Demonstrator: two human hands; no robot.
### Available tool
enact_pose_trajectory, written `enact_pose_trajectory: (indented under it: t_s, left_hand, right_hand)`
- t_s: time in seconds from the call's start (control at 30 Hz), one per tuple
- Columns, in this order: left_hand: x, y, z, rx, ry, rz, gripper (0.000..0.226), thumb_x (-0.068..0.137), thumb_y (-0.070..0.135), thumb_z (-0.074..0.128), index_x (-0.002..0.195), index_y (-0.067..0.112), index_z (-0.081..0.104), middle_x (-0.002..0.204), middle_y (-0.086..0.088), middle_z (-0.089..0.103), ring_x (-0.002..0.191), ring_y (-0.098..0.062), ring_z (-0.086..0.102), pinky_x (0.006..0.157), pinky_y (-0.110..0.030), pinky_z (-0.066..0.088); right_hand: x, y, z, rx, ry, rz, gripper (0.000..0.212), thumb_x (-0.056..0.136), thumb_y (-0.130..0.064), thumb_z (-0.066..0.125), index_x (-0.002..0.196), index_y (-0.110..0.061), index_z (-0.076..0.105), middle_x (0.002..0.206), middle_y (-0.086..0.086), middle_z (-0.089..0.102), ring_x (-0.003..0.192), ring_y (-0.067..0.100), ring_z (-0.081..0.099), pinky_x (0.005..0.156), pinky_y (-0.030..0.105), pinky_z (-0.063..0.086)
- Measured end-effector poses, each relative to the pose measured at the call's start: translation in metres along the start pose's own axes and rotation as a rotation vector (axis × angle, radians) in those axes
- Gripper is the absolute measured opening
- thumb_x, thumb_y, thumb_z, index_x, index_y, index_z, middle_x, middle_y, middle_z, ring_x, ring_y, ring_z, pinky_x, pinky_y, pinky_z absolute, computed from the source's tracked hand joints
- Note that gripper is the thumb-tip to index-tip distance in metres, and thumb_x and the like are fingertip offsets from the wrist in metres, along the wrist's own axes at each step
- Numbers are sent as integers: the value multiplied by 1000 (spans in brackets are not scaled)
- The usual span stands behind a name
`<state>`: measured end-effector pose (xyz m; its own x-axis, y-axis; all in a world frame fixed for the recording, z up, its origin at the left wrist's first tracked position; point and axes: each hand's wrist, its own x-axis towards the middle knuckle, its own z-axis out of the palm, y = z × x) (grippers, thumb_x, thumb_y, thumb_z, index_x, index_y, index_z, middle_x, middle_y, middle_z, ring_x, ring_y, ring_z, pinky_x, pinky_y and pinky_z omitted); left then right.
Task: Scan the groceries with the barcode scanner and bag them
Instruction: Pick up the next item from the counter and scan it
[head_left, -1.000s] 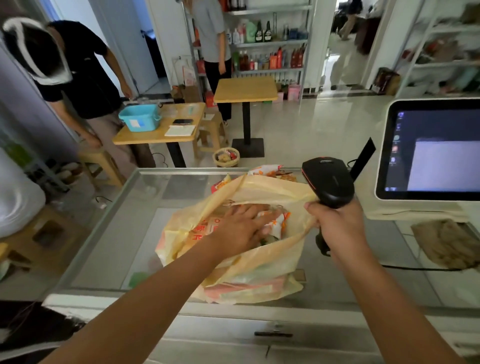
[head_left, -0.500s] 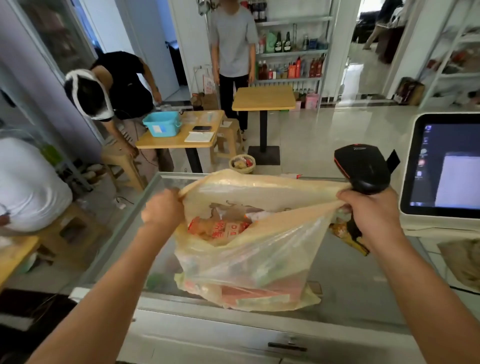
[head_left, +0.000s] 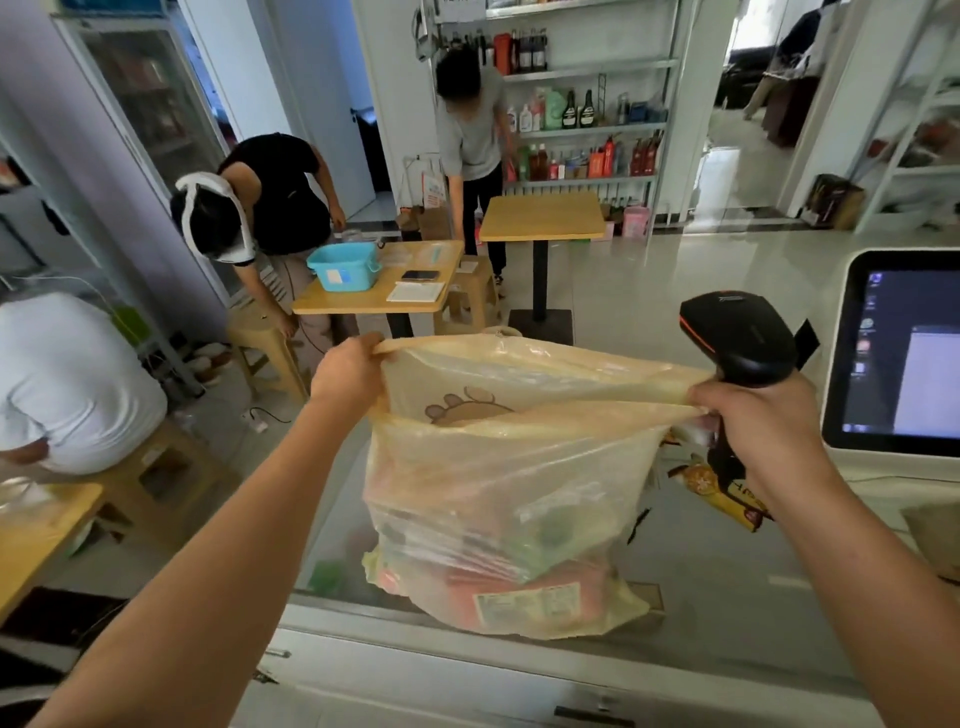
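Observation:
A translucent yellow plastic bag (head_left: 509, 499) hangs stretched between my hands above the glass counter (head_left: 727, 587), its bottom full of packaged groceries, among them a red pack with a label. My left hand (head_left: 347, 375) grips the bag's left rim. My right hand (head_left: 763, 421) holds the black barcode scanner (head_left: 737, 338) by its handle and pinches the bag's right rim against it. A yellow snack packet (head_left: 719, 491) lies on the counter behind my right wrist, partly hidden.
The checkout screen (head_left: 904, 353) stands at the right edge of the counter. Beyond the counter are two wooden tables (head_left: 540, 218), stools, a blue tub (head_left: 343, 266), stocked shelves and three people on the shop floor.
My left hand came out of the bag and took its left rim. Both hands lifted the bag, pulled it taut, and the groceries settled at the bottom.

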<state>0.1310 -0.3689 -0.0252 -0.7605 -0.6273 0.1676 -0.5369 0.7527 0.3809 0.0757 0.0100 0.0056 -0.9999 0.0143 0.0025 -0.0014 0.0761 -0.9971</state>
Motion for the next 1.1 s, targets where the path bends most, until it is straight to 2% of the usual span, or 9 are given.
enact_pose_trajectory:
  t_s: [0.1, 0.17, 0.27, 0.4, 0.53, 0.63, 0.77, 0.9, 1.1]
  left_hand:
    - [-24, -3, 6, 41, 197, 171, 43, 97, 40, 56, 135, 20, 50, 127, -16, 52, 118, -33, 51, 95, -48, 44]
    - [-54, 14, 2, -76, 230, 637, 67, 88, 61, 59, 139, 20, 47, 137, -9, 47, 129, -21, 42, 104, -42, 34]
    - [-90, 44, 3, -10, -313, 944, 92, 77, 76, 59, 151, 27, 34, 152, 8, 41, 136, -5, 34, 113, -30, 26]
    - [-97, 39, -5, -188, -760, 784, 5, 92, 30, 69, 88, 32, 70, 83, 25, 67, 74, 2, 57, 73, -22, 43]
    - [-99, 42, -43, -300, -1086, 725, 15, 90, 19, 71, 89, 33, 74, 80, 20, 67, 76, 1, 60, 73, -17, 44]
    - [-108, 73, -54, -603, -920, 733, 27, 91, 16, 67, 118, 16, 69, 113, 5, 74, 108, -12, 69, 94, -24, 51]
    - [-163, 144, -33, -845, -521, 918, 19, 97, 19, 59, 108, 8, 71, 99, -4, 75, 97, -17, 71, 87, -38, 57]
    - [-209, 205, 34, -546, -566, 1142, 19, 100, 17, 58, 108, 10, 74, 105, 0, 74, 96, -13, 68, 85, -37, 53]
    - [-212, 248, 160, -44, -600, 913, 43, 93, 3, 53, 133, 18, 60, 125, -7, 63, 114, -26, 60, 94, -44, 52]
  right_hand:
    - [1, 10, -2, 13, 1, 17, 21, 78, 3, 70, 88, -15, 66, 94, 13, 68, 84, 24, 68, 67, 29, 55]
    - [2, 16, -3, 1, 0, 23, 27, 78, 2, 71, 100, -13, 67, 98, 10, 68, 89, 22, 68, 71, 30, 57]
    - [5, 20, -3, -9, 7, 24, 34, 78, 2, 71, 109, -9, 67, 101, 8, 69, 90, 22, 68, 71, 29, 57]
    - [0, 20, -2, -38, -19, 52, 30, 79, 0, 72, 103, -17, 66, 97, 6, 70, 84, 17, 69, 68, 27, 55]
    - [-17, 24, 1, -129, -151, 65, 30, 79, 4, 70, 96, -19, 62, 88, 5, 68, 71, 16, 67, 49, 17, 51]
    - [-26, 33, -9, -135, -205, 85, 24, 81, -4, 74, 97, -19, 63, 68, 5, 72, 54, 13, 69, 45, 18, 52]
    - [-24, 45, -44, -93, -91, 124, 17, 81, -21, 77, 95, -18, 68, 67, 6, 73, 59, 17, 70, 61, 31, 56]
    - [-17, 54, -84, -47, 21, 143, 13, 81, -20, 76, 87, -14, 67, 66, 12, 67, 57, 22, 63, 52, 25, 53]
    - [-10, 96, -121, -62, 76, 286, 17, 82, -16, 76, 90, -4, 67, 58, 8, 62, 50, 20, 58, 52, 30, 53]
